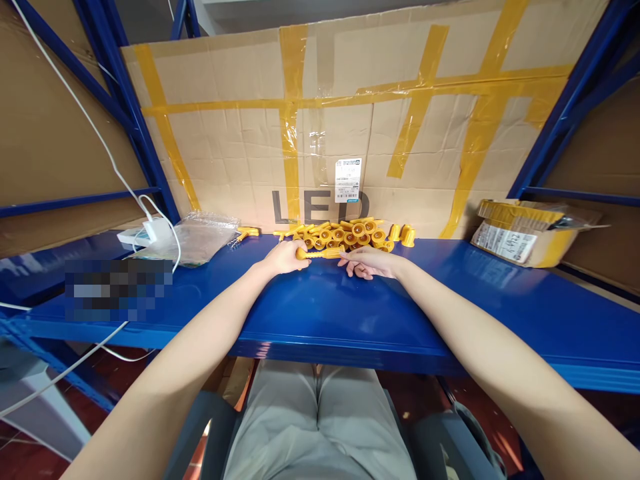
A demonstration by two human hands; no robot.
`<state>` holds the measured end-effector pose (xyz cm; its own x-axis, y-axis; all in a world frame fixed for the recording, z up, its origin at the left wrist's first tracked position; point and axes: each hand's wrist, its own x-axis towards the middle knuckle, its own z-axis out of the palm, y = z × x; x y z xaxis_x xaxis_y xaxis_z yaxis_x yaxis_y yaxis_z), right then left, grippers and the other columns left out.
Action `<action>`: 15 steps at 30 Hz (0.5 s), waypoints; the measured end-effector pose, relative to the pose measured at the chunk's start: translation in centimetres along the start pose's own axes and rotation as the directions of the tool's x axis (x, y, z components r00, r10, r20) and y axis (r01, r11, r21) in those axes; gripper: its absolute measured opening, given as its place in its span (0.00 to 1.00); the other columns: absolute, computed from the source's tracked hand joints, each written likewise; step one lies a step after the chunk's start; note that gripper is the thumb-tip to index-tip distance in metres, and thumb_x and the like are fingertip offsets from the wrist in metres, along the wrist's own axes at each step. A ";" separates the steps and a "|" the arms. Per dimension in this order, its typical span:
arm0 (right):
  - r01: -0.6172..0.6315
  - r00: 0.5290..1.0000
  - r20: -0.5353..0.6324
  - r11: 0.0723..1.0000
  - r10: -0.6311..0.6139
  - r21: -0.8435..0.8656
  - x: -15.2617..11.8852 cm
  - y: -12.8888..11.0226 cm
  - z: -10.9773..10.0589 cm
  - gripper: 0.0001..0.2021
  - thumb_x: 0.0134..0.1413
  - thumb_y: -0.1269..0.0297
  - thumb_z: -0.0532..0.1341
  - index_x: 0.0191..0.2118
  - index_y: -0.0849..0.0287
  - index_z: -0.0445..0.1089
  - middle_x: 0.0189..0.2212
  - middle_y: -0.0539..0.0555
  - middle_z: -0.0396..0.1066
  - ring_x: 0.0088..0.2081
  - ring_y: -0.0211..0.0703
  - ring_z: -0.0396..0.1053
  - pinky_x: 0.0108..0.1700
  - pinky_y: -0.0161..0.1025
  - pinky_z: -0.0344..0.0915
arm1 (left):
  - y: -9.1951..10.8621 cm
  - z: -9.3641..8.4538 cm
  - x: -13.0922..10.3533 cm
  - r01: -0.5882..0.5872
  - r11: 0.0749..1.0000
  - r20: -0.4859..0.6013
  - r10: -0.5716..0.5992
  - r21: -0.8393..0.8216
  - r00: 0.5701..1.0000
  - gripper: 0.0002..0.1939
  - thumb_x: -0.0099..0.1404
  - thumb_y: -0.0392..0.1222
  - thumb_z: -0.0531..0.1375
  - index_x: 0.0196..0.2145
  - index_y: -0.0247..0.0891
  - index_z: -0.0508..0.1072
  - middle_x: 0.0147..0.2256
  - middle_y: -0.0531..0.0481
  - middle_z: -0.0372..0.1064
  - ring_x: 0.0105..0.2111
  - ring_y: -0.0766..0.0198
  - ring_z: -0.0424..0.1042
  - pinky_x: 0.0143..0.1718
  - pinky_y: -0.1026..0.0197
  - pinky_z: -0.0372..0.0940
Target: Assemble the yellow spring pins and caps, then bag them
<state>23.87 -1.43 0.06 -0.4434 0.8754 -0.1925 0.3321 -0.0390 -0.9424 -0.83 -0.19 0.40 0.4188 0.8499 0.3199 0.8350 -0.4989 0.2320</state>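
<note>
My left hand (285, 259) is closed around the rounded left end of a yellow plastic piece with a ridged stem (320, 254). The piece lies level just above the shelf, spanning the gap between my hands. At its wider right end, the thumb and forefinger of my right hand (369, 262) pinch it, while the other fingers curl loosely below. Right behind my hands is a pile of yellow plastic cup-shaped pieces (357, 230), many with their round openings facing me. Two yellow caps (407, 236) stand upright at the pile's right end.
A blue metal shelf (330, 313) forms the work surface, backed by a large taped cardboard sheet (240, 147). On the left lie a clear plastic bag (200, 237), a white plug with cable (158, 230) and a blurred dark object (120, 287). A taped carton (525, 233) sits right.
</note>
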 end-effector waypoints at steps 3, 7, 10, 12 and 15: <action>0.009 1.000 -0.013 1.000 -0.009 0.021 0.0 0.3 -0.1 0.18 0.49 0.56 0.67 0.40 0.64 0.68 0.25 0.53 0.72 0.17 0.31 0.65 0.15 0.27 0.61 | -0.1 0.0 0.0 -0.012 1.000 0.010 0.012 -0.019 1.000 0.13 0.54 0.50 0.60 0.33 0.39 0.70 0.24 0.53 0.72 0.29 0.58 0.71 0.32 0.61 0.62; 0.077 0.989 -0.120 0.994 -0.086 -0.077 0.1 0.3 0.4 0.28 0.45 0.61 0.70 0.51 0.59 0.62 0.34 0.54 0.73 0.23 0.34 0.69 0.18 0.30 0.66 | -0.4 0.2 0.1 -0.023 0.999 -0.002 0.023 -0.041 1.000 0.16 0.54 0.54 0.60 0.33 0.39 0.70 0.26 0.52 0.72 0.29 0.58 0.71 0.32 0.60 0.61; 0.156 0.951 -0.203 0.930 -0.232 -0.332 0.4 0.3 0.9 0.30 0.44 0.62 0.69 0.53 0.58 0.61 0.42 0.57 0.70 0.24 0.35 0.69 0.20 0.33 0.66 | -0.5 0.3 0.1 -0.033 0.998 -0.023 0.032 -0.054 0.999 0.17 0.53 0.55 0.60 0.32 0.39 0.70 0.26 0.52 0.71 0.28 0.59 0.69 0.30 0.61 0.60; 0.232 0.898 -0.199 0.809 -0.391 -0.540 0.6 0.2 1.0 0.25 0.44 0.63 0.68 0.50 0.59 0.63 0.45 0.58 0.69 0.29 0.38 0.71 0.28 0.37 0.69 | -0.4 0.3 0.1 -0.048 0.996 -0.018 0.047 -0.077 0.999 0.16 0.54 0.54 0.60 0.31 0.39 0.70 0.24 0.52 0.70 0.27 0.60 0.68 0.30 0.61 0.59; 0.318 0.810 -0.103 0.579 -0.578 -0.751 0.9 0.2 1.0 0.18 0.45 0.65 0.67 0.44 0.60 0.66 0.45 0.58 0.70 0.41 0.46 0.71 0.44 0.44 0.67 | -0.3 0.3 0.0 -0.056 0.992 -0.006 0.056 -0.109 0.998 0.15 0.54 0.54 0.60 0.30 0.39 0.70 0.23 0.53 0.68 0.26 0.61 0.67 0.29 0.62 0.58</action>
<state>22.69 -1.12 -0.56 -0.4655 0.7808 0.4167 0.6768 0.6174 -0.4010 -0.95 0.05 0.06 0.4628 0.8197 0.3376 0.7663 -0.5614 0.3125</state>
